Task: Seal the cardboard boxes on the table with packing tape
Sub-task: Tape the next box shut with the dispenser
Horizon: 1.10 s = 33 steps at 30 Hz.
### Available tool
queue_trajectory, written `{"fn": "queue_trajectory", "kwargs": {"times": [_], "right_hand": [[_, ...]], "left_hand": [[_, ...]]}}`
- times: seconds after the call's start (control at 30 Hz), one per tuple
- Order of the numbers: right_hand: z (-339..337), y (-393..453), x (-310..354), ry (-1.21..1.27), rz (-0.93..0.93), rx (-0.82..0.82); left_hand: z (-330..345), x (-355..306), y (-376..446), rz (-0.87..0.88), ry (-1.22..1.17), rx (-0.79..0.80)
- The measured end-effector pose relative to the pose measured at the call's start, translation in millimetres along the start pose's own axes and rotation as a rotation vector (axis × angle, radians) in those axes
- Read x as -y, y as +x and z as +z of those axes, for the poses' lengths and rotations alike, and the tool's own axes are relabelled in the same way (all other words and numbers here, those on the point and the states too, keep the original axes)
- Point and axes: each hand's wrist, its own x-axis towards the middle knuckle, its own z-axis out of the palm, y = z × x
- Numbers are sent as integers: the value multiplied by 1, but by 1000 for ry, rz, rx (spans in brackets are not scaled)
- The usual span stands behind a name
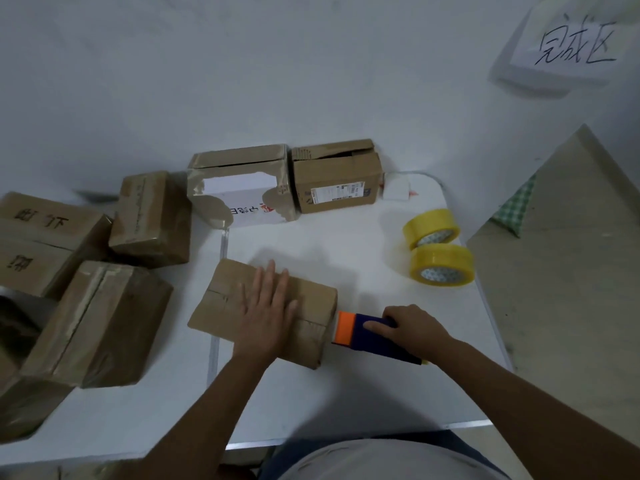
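Note:
A flat brown cardboard box (221, 299) lies in the middle of the white table (346, 393). My left hand (266, 317) rests flat on its top, fingers spread. My right hand (408, 329) grips a blue tape dispenser with an orange head (360, 332); the orange end touches the box's right side. Two rolls of yellow packing tape (441, 265) lie at the right of the table.
Two boxes with loose flaps, a white-faced one (242, 183) and a brown one (337, 176), stand at the back against the wall. Several taped boxes (100, 320) crowd the left side. A paper sign (571, 43) hangs on the wall upper right. The floor (571, 271) lies to the right.

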Motion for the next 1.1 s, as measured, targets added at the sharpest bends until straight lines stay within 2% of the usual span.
{"fn": "queue_trajectory", "kwargs": {"times": [0.07,0.17,0.37,0.5,0.63,1.1], "right_hand": [[4,1,4,13,5,-10],[11,5,16,15,-5,-5],[22,15,52,102,-15,2],[30,22,70,73,-19,-18],[29,21,65,52,9,-3],[11,0,44,-42,-7,11]], "left_hand": [[14,-23,-8,50,-86,71],[31,-30,-18,51,-11,159],[10,20,-2,52,67,122],[13,18,-6,-54,13,106],[20,18,-7,-116,44,131],[15,14,-7,-102,49,117]]}}
